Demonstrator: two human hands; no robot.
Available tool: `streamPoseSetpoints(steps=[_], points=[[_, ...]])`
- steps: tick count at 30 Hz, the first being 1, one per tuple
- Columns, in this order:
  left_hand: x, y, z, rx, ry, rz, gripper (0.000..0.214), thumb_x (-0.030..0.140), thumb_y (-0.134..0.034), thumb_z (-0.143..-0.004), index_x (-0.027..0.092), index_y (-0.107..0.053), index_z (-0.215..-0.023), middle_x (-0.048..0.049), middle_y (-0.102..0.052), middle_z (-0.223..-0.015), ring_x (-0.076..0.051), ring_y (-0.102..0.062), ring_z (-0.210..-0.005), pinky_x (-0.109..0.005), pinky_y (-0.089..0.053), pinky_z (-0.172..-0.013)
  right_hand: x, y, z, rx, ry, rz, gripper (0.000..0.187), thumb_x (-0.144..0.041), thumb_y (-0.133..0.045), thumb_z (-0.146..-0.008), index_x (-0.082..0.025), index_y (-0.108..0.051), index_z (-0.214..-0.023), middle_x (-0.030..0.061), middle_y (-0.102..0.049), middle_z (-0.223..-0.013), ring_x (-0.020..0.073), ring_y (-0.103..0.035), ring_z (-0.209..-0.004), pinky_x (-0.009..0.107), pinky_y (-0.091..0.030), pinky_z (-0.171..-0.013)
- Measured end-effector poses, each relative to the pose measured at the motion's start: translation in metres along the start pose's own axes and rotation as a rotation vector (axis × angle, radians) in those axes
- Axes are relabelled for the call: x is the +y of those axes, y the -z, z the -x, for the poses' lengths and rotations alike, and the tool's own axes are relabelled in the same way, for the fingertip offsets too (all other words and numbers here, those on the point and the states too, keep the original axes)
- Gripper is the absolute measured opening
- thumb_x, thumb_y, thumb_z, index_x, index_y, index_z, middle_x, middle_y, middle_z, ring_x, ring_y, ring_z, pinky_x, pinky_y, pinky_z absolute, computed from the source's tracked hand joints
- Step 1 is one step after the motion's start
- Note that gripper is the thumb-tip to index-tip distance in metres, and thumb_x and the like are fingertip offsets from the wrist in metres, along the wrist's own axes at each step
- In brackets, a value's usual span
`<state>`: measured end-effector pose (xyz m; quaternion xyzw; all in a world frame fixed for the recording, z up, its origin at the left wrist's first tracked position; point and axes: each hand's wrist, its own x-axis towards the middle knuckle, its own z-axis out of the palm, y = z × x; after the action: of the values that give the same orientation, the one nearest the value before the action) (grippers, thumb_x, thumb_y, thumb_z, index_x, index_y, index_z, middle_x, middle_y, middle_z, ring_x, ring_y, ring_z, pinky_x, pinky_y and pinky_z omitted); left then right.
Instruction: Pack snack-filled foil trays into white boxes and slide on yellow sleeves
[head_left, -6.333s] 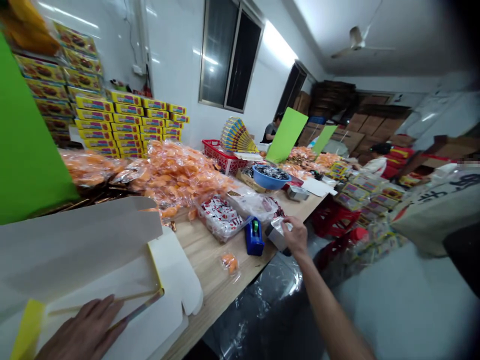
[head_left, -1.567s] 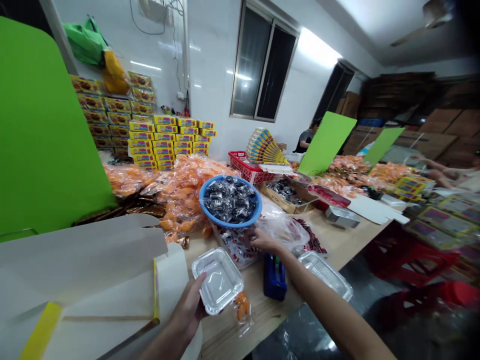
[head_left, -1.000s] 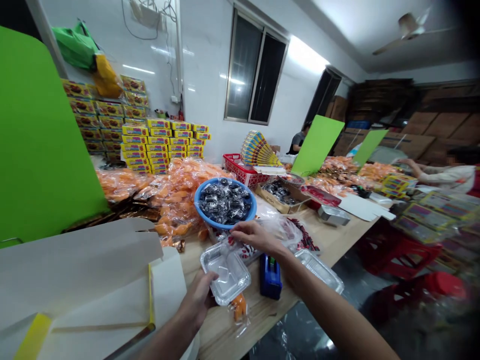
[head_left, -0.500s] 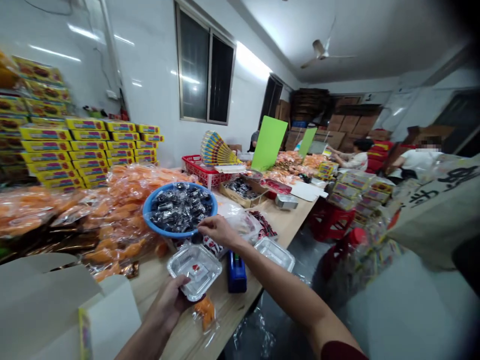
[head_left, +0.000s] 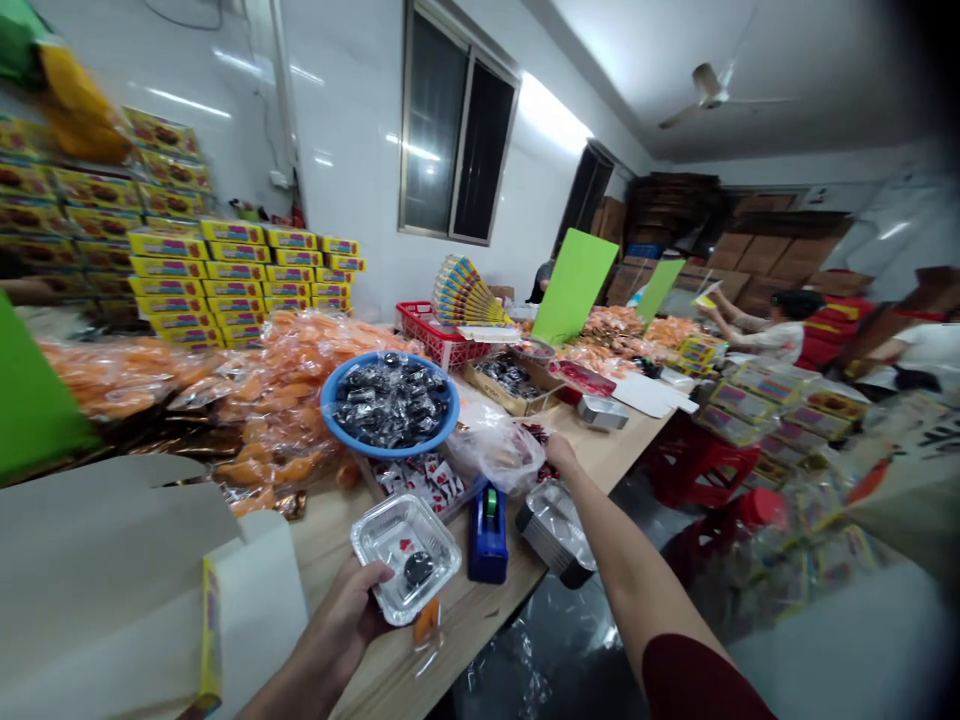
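The left hand [head_left: 337, 610] cradles a foil tray [head_left: 405, 558] from beneath, fingers curled under its edge, and the tray holds only 1 black-wrapped sweet [head_left: 418, 568] and 1 small red piece [head_left: 405, 545], so most of it is unfilled, while the blue basin [head_left: 390, 455] is heaped. The right hand [head_left: 562, 458] is at a clear plastic bag [head_left: 495, 455], its fingers too blurred to tell whether they grip; a 2nd foil tray [head_left: 555, 530] lies just below.
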<state>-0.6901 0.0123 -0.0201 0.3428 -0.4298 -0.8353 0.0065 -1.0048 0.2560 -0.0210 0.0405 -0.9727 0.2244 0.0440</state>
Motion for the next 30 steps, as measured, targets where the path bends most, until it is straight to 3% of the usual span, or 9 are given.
streamPoseSetpoints(steps=[3,6,10,13,16,19,21,26,30], points=[[0.000,0.007,0.011,0.012,0.014,-0.002,0.036,0.006,-0.050,-0.070,0.014,-0.051,-0.105,-0.0060,-0.068,-0.073,-0.019,-0.062,-0.056,-0.038,-0.056,-0.054,-0.005,0.000,-0.003,0.021,-0.034,-0.028,0.027,-0.038,-0.071,-0.066,-0.012,-0.071,-0.076,0.0133,-0.070,-0.076,0.0261,-0.064,-0.076,0.029,-0.044,-0.063],[0.004,0.012,0.021,0.010,0.013,-0.007,0.041,0.007,-0.051,-0.069,0.014,-0.049,-0.109,-0.0041,-0.066,-0.071,-0.018,-0.060,-0.054,-0.035,-0.054,-0.052,-0.009,0.021,-0.001,0.113,-0.045,-0.072,0.026,-0.033,-0.063,-0.073,-0.009,-0.069,-0.079,0.0193,-0.069,-0.083,0.0281,-0.063,-0.080,0.032,-0.044,-0.065],[0.006,0.020,0.027,-0.036,-0.041,-0.027,0.046,0.011,-0.054,-0.064,0.016,-0.049,-0.110,-0.0035,-0.066,-0.079,-0.017,-0.060,-0.059,-0.030,-0.052,-0.053,-0.036,0.046,0.034,0.190,0.111,-0.226,0.027,-0.028,-0.045,-0.085,-0.011,-0.063,-0.094,0.0147,-0.067,-0.097,0.0210,-0.061,-0.085,0.028,-0.045,-0.070],[0.001,0.024,0.030,-0.045,-0.074,-0.034,0.046,0.015,-0.055,-0.061,0.016,-0.050,-0.107,-0.0041,-0.065,-0.083,-0.018,-0.061,-0.066,-0.028,-0.051,-0.055,-0.083,0.039,0.099,-0.120,0.440,-0.593,0.026,-0.040,-0.056,-0.081,-0.015,-0.062,-0.086,0.0052,-0.065,-0.076,0.0160,-0.057,-0.066,0.026,-0.044,-0.061],[-0.002,0.031,0.040,-0.090,-0.088,-0.014,0.050,0.015,-0.055,-0.058,0.016,-0.052,-0.108,-0.0040,-0.065,-0.084,-0.018,-0.061,-0.068,-0.027,-0.049,-0.056,-0.134,0.017,0.174,-0.464,0.658,-0.648,0.024,-0.040,-0.057,-0.084,-0.017,-0.063,-0.079,0.0026,-0.062,-0.070,0.0157,-0.056,-0.065,0.026,-0.043,-0.060],[0.002,0.047,0.059,-0.094,-0.090,0.042,0.054,0.014,-0.054,-0.054,0.016,-0.054,-0.108,-0.0021,-0.065,-0.079,-0.016,-0.058,-0.062,-0.024,-0.044,-0.051,-0.171,-0.003,0.226,-0.404,0.819,-0.538,0.018,-0.035,-0.059,-0.082,-0.018,-0.064,-0.090,0.0046,-0.061,-0.083,0.0168,-0.056,-0.072,0.027,-0.044,-0.064],[0.010,0.065,0.075,-0.044,-0.116,0.100,0.052,0.013,-0.055,-0.053,0.016,-0.056,-0.105,-0.0012,-0.064,-0.075,-0.015,-0.057,-0.060,-0.024,-0.044,-0.052,-0.189,-0.012,0.244,-0.355,0.850,-0.533,0.024,-0.034,-0.063,-0.079,-0.018,-0.062,-0.097,0.0049,-0.059,-0.086,0.0163,-0.054,-0.072,0.027,-0.043,-0.062],[0.034,0.123,0.112,0.121,-0.254,0.091,0.047,0.023,-0.067,-0.062,0.014,-0.060,-0.108,-0.0039,-0.068,-0.079,-0.017,-0.061,-0.067,-0.025,-0.046,-0.061,-0.235,-0.035,0.281,-0.752,0.738,-0.682,0.017,-0.031,-0.054,-0.084,-0.016,-0.059,-0.090,-0.0047,-0.047,-0.057,0.0103,-0.045,-0.051,0.021,-0.033,-0.047],[0.049,0.173,0.124,0.248,-0.348,0.014,0.055,0.032,-0.070,-0.066,0.017,-0.057,-0.117,-0.0050,-0.070,-0.090,-0.021,-0.065,-0.076,-0.026,-0.047,-0.062,-0.282,-0.058,0.315,-0.806,0.681,-0.754,0.009,-0.021,-0.054,-0.080,-0.016,-0.060,-0.083,-0.0058,-0.048,-0.053,0.0084,-0.045,-0.047,0.019,-0.031,-0.043]])
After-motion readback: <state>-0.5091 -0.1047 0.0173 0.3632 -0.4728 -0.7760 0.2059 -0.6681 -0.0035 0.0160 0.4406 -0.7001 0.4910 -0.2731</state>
